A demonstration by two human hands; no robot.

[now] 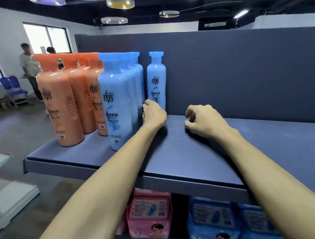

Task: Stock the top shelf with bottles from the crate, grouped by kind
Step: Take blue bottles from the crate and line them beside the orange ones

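Now my left hand curls at the base of the lone blue bottle, grip unclear, right hand loose and empty beside it; I'd slide it flush to the blue row.

The left forearm and the right forearm, both bare, reach forward from the lower corners, the left slanting inward. The left grip shows its back to the camera, wrist straight, fingers curled away out of sight; whether they hold anything cannot be told. The right grip sits apart to its right, palm down, fingers loosely curled, thumb and forefinger bent toward each other with a gap between, holding nothing.
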